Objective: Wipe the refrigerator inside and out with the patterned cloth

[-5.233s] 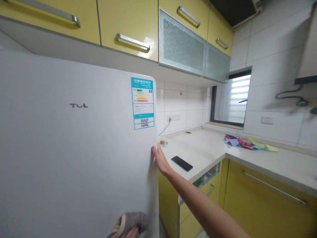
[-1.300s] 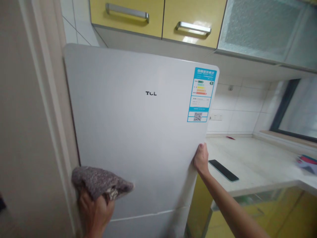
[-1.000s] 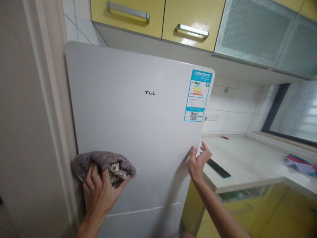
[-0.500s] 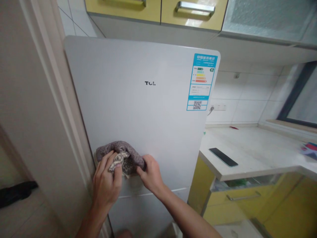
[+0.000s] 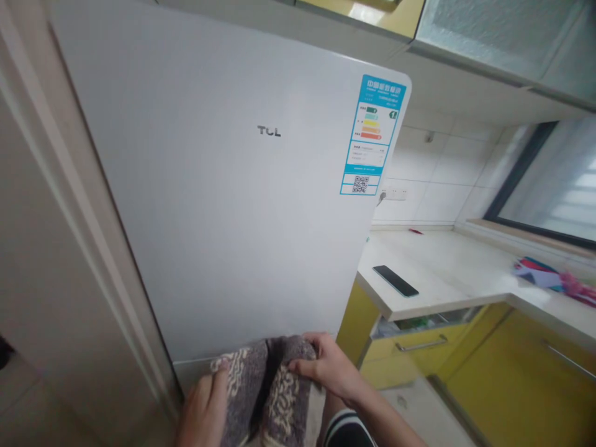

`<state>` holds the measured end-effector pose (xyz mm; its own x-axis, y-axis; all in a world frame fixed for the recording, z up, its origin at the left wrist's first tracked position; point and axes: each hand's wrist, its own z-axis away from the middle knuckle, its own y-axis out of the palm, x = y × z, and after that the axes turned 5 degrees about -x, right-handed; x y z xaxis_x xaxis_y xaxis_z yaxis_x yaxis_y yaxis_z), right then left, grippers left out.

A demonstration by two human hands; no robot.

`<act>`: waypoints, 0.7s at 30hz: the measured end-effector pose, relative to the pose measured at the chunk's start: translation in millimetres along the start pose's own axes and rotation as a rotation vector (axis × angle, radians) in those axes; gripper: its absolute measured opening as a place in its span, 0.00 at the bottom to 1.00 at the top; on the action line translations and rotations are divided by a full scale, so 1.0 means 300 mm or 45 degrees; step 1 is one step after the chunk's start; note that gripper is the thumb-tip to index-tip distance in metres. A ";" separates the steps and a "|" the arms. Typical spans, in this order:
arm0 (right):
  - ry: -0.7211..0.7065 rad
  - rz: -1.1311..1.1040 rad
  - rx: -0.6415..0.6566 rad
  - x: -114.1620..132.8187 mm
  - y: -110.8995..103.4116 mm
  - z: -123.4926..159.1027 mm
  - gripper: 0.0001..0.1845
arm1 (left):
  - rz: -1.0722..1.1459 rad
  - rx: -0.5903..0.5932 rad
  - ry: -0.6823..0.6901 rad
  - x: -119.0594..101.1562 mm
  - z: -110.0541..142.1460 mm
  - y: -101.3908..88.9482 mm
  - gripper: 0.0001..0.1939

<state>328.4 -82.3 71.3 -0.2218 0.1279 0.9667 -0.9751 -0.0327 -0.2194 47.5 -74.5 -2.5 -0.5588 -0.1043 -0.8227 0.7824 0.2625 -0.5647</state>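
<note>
A white fridge door (image 5: 209, 205) with a blue label (image 5: 372, 133) fills the middle of the view. Low in front of it I hold a grey-brown patterned cloth (image 5: 274, 391) with both hands. My left hand (image 5: 205, 413) grips its left side, fingers curled over the fabric. My right hand (image 5: 328, 366) pinches its upper right edge, close to the door's lower edge.
A pale wall or door frame (image 5: 56, 248) stands left of the fridge. A white counter (image 5: 456, 273) to the right carries a dark phone (image 5: 395, 280) and coloured papers (image 5: 544, 279). Yellow cabinets (image 5: 512, 379) sit below, with a drawer slightly ajar.
My right hand left the fridge door's edge and joined the left on the cloth. Both hands and the cloth dropped from the door's middle to its lower edge.
</note>
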 end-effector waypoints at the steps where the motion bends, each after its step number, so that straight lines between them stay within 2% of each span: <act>1: -0.016 0.037 -0.009 -0.015 0.011 0.003 0.21 | -0.060 0.040 0.125 0.005 0.025 0.035 0.28; 3: -0.046 0.049 -0.012 -0.027 0.044 0.015 0.22 | -0.111 0.075 0.428 0.023 0.067 0.098 0.25; 6: -0.080 -0.126 0.073 -0.017 0.097 0.029 0.22 | -0.167 0.011 0.896 0.052 0.097 0.166 0.24; 8: -0.111 -0.261 0.112 -0.008 0.122 0.030 0.24 | -0.214 -0.049 1.053 0.062 0.099 0.186 0.25; 13: -0.153 -0.387 0.007 -0.020 0.163 0.015 0.29 | -0.254 -0.027 1.075 0.070 0.098 0.176 0.29; 17: -0.188 -0.350 -0.067 -0.060 0.186 0.015 0.35 | -0.156 0.003 0.995 0.067 0.113 0.165 0.28; 19: -0.208 -0.312 -0.055 -0.074 0.181 0.026 0.37 | -0.027 0.049 0.850 0.037 0.130 0.165 0.26; 21: -0.203 -0.263 -0.033 -0.076 0.163 0.044 0.37 | 0.134 0.086 0.625 -0.017 0.149 0.169 0.26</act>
<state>285.7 -99.8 40.3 -0.0165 -0.0286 0.9995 -0.9999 0.0033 -0.0164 102.2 -103.7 -29.9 -0.5267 0.3867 -0.7570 0.8484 0.1834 -0.4966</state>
